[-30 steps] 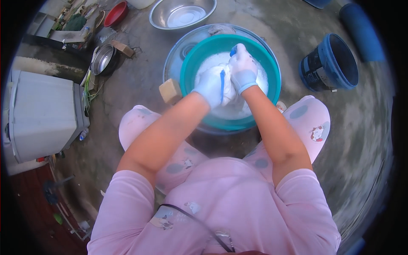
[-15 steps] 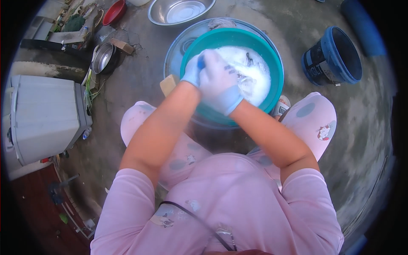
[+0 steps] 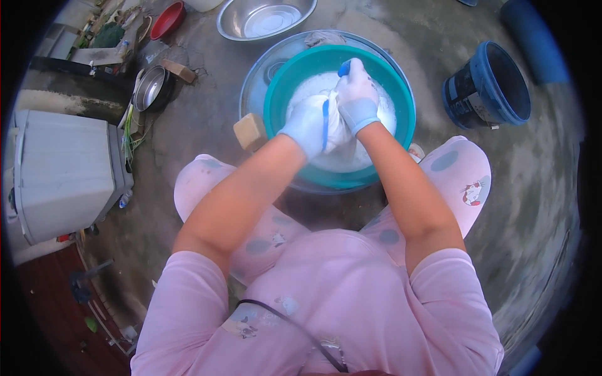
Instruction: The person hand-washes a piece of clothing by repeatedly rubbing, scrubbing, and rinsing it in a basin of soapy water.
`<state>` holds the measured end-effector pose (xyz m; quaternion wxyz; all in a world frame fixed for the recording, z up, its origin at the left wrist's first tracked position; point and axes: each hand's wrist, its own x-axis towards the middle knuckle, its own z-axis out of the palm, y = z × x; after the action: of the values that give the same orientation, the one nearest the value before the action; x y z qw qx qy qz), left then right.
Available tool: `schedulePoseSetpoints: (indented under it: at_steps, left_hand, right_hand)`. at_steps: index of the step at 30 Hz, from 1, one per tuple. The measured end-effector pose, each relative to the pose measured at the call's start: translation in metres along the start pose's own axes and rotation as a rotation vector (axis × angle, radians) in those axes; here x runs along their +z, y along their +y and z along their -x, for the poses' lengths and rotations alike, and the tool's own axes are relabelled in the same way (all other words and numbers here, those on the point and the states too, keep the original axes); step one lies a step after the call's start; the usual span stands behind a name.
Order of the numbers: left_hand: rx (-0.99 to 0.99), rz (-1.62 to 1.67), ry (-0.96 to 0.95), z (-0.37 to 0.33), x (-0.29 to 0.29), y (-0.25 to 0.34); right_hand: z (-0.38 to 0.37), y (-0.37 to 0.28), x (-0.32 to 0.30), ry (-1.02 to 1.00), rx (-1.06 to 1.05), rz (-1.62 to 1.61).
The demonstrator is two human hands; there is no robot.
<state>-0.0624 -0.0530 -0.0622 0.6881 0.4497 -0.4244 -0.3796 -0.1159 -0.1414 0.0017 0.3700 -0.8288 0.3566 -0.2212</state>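
Observation:
Both my hands wear pale, light-blue-cuffed gloves over a teal basin [image 3: 403,100] of white suds. My left hand [image 3: 307,128] is closed on a wet white cloth [image 3: 337,130] with a bright blue edge, at the near left of the suds. Just right of it and farther up, my right hand [image 3: 359,97] is a fist round another part of the same cloth; a bit of blue shows at its top. What lies under the foam is hidden. The basin rests in a wider, shallow tub [image 3: 256,81], where a greyish cloth [image 3: 325,37] lies at the far rim.
A tan block [image 3: 250,131] sits by the tub's left rim. Beyond stand a metal basin [image 3: 266,22] and a red bowl [image 3: 168,20]. A dark bucket [image 3: 486,88] is at right; a metal pot [image 3: 150,88] and a grey bin [image 3: 66,175] are at left.
My hands, pressed together at the left of the basin before, are now slightly apart. The right one has moved right and up, and the white cloth with its blue edge shows between them.

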Motion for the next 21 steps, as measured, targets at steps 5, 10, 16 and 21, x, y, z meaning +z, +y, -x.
schedulePoseSetpoints:
  at_steps: [5,10,16,21]
  left_hand:
    - [-0.460,0.823,-0.113,0.004,-0.049,0.025]
    - [-0.524,0.741,0.364,-0.010,-0.027,0.007]
    - [-0.684,0.637,0.354,-0.003,-0.050,0.037]
    - [-0.178,-0.012,0.148,-0.003,-0.029,-0.003]
  right_hand:
    - [0.051,-0.023,0.027,-0.004,-0.415,0.239]
    - [0.004,0.005,0.014,0.056,-0.293,-0.067]
    - [0.048,-0.039,0.019,0.040,-0.394,-0.088]
    - [0.006,-0.003,0.007,0.000,-0.099,-0.016]
